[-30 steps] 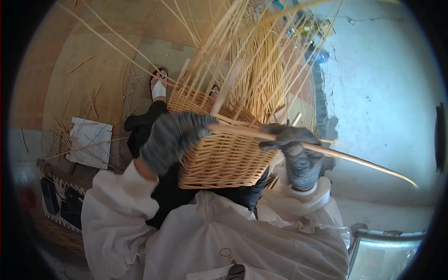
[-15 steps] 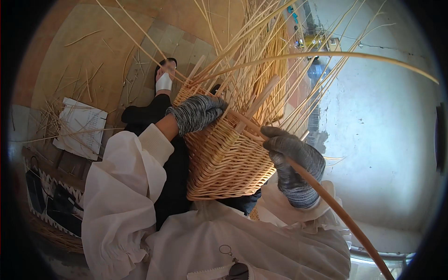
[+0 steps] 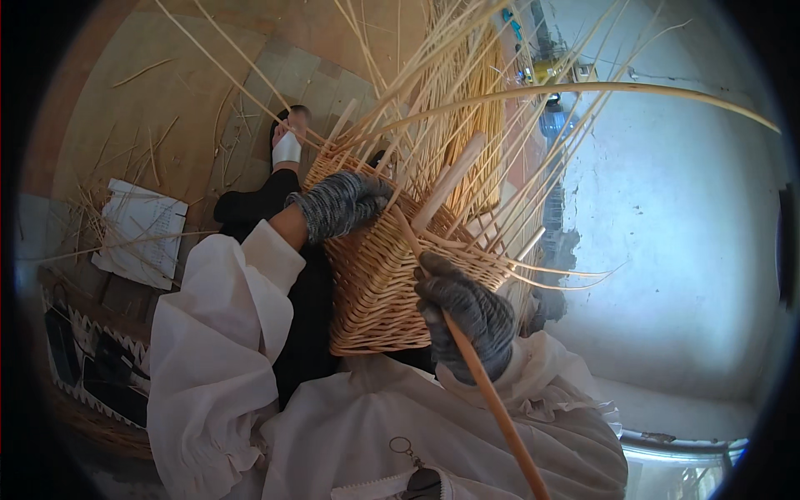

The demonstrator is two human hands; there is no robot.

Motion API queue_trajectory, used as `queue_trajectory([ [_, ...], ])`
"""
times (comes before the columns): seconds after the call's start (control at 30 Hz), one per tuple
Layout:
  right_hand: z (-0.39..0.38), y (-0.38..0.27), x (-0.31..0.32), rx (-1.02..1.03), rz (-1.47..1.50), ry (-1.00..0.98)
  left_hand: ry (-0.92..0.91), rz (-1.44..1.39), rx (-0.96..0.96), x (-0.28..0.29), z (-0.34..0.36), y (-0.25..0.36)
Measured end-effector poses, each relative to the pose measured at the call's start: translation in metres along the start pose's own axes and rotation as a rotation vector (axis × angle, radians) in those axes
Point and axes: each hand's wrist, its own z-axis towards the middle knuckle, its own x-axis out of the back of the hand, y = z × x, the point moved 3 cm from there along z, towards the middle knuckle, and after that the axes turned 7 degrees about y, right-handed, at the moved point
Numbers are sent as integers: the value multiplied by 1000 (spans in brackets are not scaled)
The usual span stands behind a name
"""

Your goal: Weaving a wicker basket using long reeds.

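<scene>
On a tan tile floor (image 3: pixel 150 108), the gloved left hand (image 3: pixel 337 204) clamps the half-woven pale wicker basket (image 3: pixel 379 283) steady, while the right hand (image 3: pixel 467 312) grips a long stick (image 3: pixel 492 400) for weaving.

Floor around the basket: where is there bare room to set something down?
Bare tan floor lies upper left, above the white paper, with only stray straws. The basket, between left hand and right hand, bristles with canes.

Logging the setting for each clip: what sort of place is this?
Probably a small basket-weaving workshop or home work area. The gloved left hand and right hand work a half-woven wicker basket with long loose canes; cane scraps litter the tiled floor beside a rough plastered wall.
</scene>
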Motion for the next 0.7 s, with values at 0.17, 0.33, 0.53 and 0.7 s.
queue_trajectory([
  [0.17,-1,5,-5,-62,-61,97,22,-1,99,4,-4,16],
  [0.33,0,5,-8,-70,-110,36,35,243,-85,4,-5,10],
  [0.53,2,7,-10,-34,-72,57,48,402,-171,7,6,-16],
  [0.7,-1,12,-14,-118,3,37,23,555,-159,6,2,-7],
])
